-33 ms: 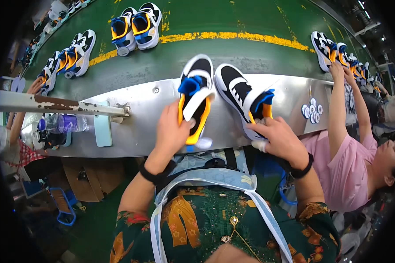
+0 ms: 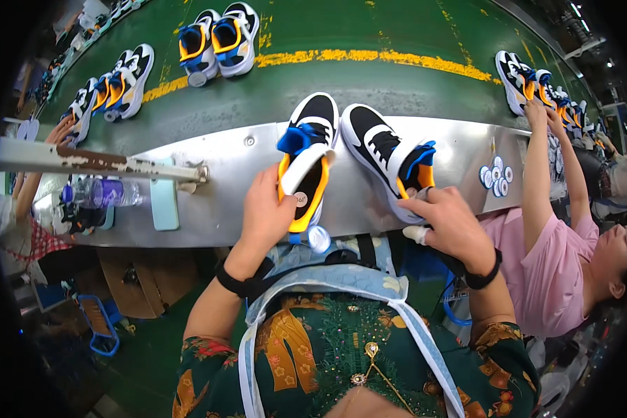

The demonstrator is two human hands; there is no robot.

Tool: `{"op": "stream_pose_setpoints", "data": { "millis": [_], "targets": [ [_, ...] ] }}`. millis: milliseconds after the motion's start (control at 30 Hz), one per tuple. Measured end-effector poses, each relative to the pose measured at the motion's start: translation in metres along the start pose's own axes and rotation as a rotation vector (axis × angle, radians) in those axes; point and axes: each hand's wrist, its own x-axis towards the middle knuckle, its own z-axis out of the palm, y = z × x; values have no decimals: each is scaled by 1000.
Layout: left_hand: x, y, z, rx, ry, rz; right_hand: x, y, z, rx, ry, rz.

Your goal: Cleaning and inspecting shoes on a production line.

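Two black and white sneakers with yellow-orange and blue linings lie side by side before me, toes pointing away. My left hand (image 2: 266, 212) grips the left sneaker (image 2: 316, 108) along its left side near the heel. Its white strap (image 2: 301, 167) crosses the opening, and a round pale label shows on the insole. A round disc (image 2: 319, 239) hangs at its heel. My right hand (image 2: 451, 226) has its thumb and fingers closed at the heel opening of the right sneaker (image 2: 361, 125). A white covering (image 2: 416, 234) wraps one right fingertip.
The metal ledge (image 2: 223, 160) borders a green surface (image 2: 369, 28) bearing more sneakers (image 2: 233, 42). At left, a chipped metal bar (image 2: 104, 160) juts over a purple-labelled bottle (image 2: 115, 193) and a pale blue flat case (image 2: 164, 203). Several round discs (image 2: 495, 176) and a pink-shirted co-worker (image 2: 536, 268) are at right.
The left sneaker has shifted slightly toward me, with its strap tilted differently, and the insole label has come into sight. The heel disc has swung lower. My right hand has barely moved.
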Motion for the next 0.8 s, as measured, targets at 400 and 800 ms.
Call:
{"op": "stream_pose_setpoints", "data": {
  "millis": [400, 800],
  "targets": [
    [-49, 19, 20, 48, 107, 38, 137, -83, 76, 624, 732, 96],
    [-62, -4, 4, -97, 81, 13, 77, -90, 80, 340, 560, 46]
  ]
}}
